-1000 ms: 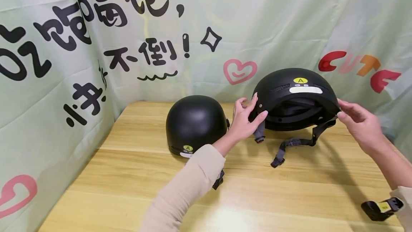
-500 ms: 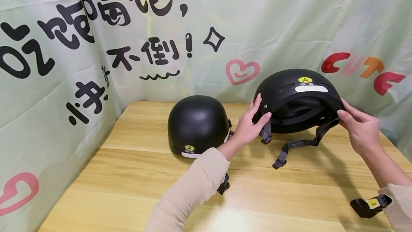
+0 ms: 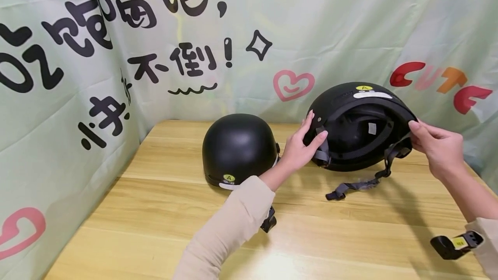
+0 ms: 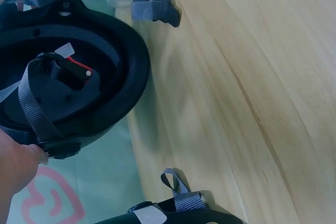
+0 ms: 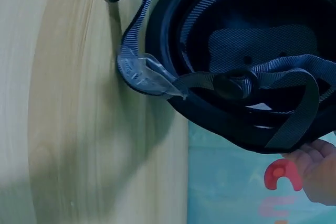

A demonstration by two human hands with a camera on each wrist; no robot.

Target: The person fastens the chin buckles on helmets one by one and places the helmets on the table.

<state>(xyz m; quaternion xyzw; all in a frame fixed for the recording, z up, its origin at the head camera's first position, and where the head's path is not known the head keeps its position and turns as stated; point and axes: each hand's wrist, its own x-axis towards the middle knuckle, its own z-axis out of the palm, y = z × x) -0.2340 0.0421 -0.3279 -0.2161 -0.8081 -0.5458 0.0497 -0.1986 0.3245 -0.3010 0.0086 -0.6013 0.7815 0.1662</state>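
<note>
Both hands hold a black helmet (image 3: 362,133) tilted up above the back of the wooden table, its dark padded inside facing me. My left hand (image 3: 297,148) grips the left rim, thumb in front and fingers along the outer shell. At the opposite rim my right hand (image 3: 441,150) pinches the edge between thumb and fingers. A grey chin strap (image 3: 354,186) dangles below, its end near the tabletop; a clear plastic sleeve (image 5: 147,74) wraps part of it in the right wrist view. In the left wrist view a buckle (image 4: 73,72) with a red tab hangs across the opening.
A second black helmet (image 3: 239,150) with a yellow A sticker stands dome-up to the left, partly behind the left forearm. Its strap end (image 3: 268,221) lies on the table (image 3: 155,219). A printed curtain (image 3: 330,20) hangs along the back and left side.
The held helmet has tipped back, so its opening faces me more and its yellow sticker has turned upward. The strap end has swung slightly left. Both hands keep their hold.
</note>
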